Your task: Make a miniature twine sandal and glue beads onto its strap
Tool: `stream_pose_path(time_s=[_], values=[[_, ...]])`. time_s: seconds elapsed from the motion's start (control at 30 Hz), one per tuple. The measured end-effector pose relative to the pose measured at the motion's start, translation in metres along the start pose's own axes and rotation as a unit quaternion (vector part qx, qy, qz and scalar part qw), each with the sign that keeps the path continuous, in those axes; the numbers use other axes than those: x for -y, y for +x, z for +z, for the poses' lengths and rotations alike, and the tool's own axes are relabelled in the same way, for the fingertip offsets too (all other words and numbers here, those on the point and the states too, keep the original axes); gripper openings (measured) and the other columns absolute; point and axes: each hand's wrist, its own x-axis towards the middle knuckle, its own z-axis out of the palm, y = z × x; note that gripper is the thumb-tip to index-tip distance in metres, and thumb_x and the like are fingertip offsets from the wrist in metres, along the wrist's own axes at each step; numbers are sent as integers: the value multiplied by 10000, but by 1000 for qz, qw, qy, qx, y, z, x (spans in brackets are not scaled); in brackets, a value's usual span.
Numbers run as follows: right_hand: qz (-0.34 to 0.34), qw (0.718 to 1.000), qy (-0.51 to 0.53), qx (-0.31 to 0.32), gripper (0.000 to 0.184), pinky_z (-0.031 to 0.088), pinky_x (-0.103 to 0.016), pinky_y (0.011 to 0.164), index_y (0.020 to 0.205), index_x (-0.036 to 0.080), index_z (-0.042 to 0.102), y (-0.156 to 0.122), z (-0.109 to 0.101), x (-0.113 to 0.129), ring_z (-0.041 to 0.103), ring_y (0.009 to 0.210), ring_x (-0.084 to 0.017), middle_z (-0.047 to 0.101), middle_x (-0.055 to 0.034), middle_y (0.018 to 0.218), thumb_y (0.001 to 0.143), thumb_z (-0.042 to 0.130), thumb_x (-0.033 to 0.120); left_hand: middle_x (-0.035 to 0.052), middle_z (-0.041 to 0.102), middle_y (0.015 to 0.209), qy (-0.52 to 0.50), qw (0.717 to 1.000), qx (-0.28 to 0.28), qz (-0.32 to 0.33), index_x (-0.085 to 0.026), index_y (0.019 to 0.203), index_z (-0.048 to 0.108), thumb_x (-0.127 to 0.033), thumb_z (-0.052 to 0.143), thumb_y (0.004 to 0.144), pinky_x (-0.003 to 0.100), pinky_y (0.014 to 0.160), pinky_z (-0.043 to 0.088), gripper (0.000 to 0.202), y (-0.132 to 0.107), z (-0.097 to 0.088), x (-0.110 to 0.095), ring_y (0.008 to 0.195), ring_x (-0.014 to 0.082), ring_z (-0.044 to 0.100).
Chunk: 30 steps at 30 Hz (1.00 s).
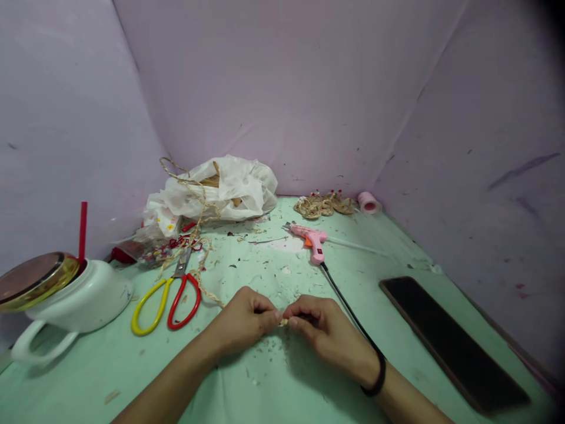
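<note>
Between my two hands, low in the middle of the view, is the end of a braided straw cord (213,298). My left hand (247,318) pinches it between thumb and forefinger. Fingertip to fingertip with it, my right hand (324,330) pinches a short pale bit of the same cord. The fingers hide most of the held end. From my left hand the cord runs back past the scissors (180,271), with one yellow and one red handle, and up to a white plastic bag (247,185).
A pink glue gun (314,240) with a black cable lies ahead. Behind it are coiled straw pieces (324,206) with red pins and a pink spool (369,203). A phone (454,341) lies right; a white mug (83,300) with a lid stands left. Scraps litter the green tabletop (247,377).
</note>
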Motion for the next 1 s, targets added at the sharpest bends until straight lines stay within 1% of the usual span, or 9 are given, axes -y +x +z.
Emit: stream_pose_path(time_s=[0.1,0.2,0.3,0.4,0.5,0.57,0.63,0.83,1.0], values=[[-2,1000,-10,1,170,436,-261,650,773,174,682,-1,0,2,592,692,-154,666,-32,740,747,519,137,-68,257,475,-16,1000,17,0,-156,488,440,-312,503,708,243,449,148,277,-1,-2,1,475,70,192],[-7,1000,-17,3,169,432,-256,643,766,184,679,-2,2,2,590,673,-146,661,-21,710,756,516,140,-63,278,490,-2,1000,24,2,-140,509,495,-278,500,695,237,457,167,233,-3,-2,0,487,71,209],[-33,998,-44,-4,157,423,-253,623,789,185,665,-3,3,1,579,662,-144,649,-23,713,766,514,150,-60,312,486,9,1000,10,-11,-130,542,531,-255,493,672,232,458,183,184,-3,-1,-2,487,72,236],[-89,993,-78,-24,130,416,-263,648,852,189,628,-5,3,0,567,704,-154,642,-26,769,746,556,166,-72,309,458,-36,999,-11,-33,-128,544,534,-252,502,626,229,445,168,152,-2,0,-2,462,64,225],[-134,986,-89,-37,135,411,-263,666,860,191,588,-6,3,-2,558,743,-156,634,-27,820,732,567,153,-78,319,428,-83,995,-24,-55,-122,565,557,-255,512,601,229,429,149,145,0,2,-2,435,60,220],[-140,985,-86,-44,107,410,-255,649,844,191,584,-6,4,-2,558,725,-148,630,-25,805,748,549,156,-76,335,417,-98,993,-30,-65,-117,587,576,-259,516,606,227,420,150,155,1,3,-2,424,60,227],[-130,987,-74,-52,85,414,-247,632,829,192,595,-6,6,-2,563,693,-140,635,-21,774,761,545,181,-75,342,416,-97,992,-37,-66,-111,600,592,-263,518,615,222,418,160,169,1,4,-2,423,60,232],[-88,992,-49,-82,80,431,-232,572,679,170,628,-5,9,1,582,600,-132,650,-19,649,726,569,199,-57,363,467,0,999,-37,-12,-93,615,647,-243,496,665,211,449,217,218,-3,5,-3,473,69,276],[-88,993,-25,-69,76,453,-227,582,665,178,644,-4,8,0,599,607,-131,664,-12,652,710,583,180,-9,558,606,75,995,-35,47,-131,698,704,-209,486,697,206,544,336,231,-8,5,-8,593,110,471]])
